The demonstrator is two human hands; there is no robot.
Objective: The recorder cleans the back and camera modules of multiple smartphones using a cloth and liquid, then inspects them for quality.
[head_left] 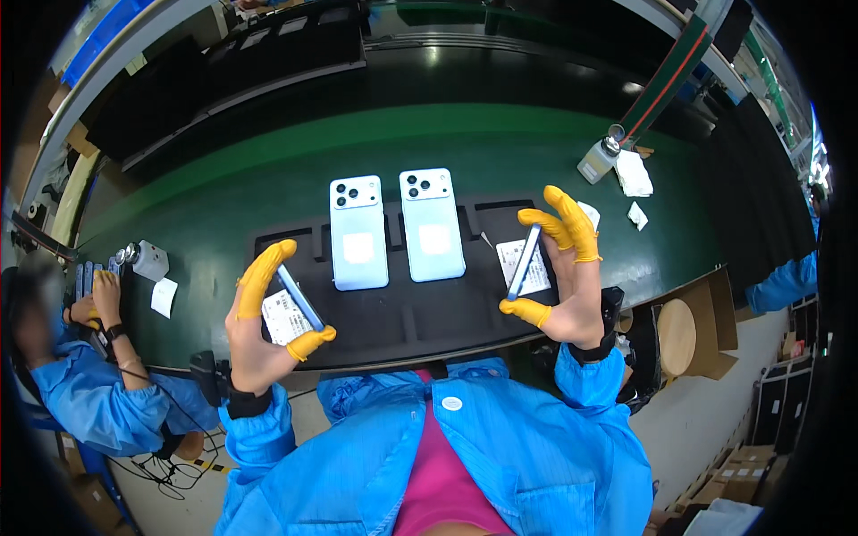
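Observation:
My left hand (255, 330), in yellow finger cots, grips a smartphone (301, 299) by its edges between thumb and fingers, tilted so mostly its blue side shows. A similar smartphone (524, 263) is held on edge in my right hand (575, 295), also with yellow finger cots. Both are above the black tray (402, 326). Between my hands two light blue phones lie back up, a left one (359, 263) and a right one (435, 214), each with three lenses and a pale square sticker. White printed labels, a left one (284, 320) and a right one (534, 272), show beside the held phones.
The tray sits on a green bench (500, 143). A dispenser bottle (599, 161) and white wipes (634, 174) stand far right. At left are another bottle (150, 259), a paper piece (164, 297) and a co-worker (98, 384) handling phones. An open carton (706, 322) is at right.

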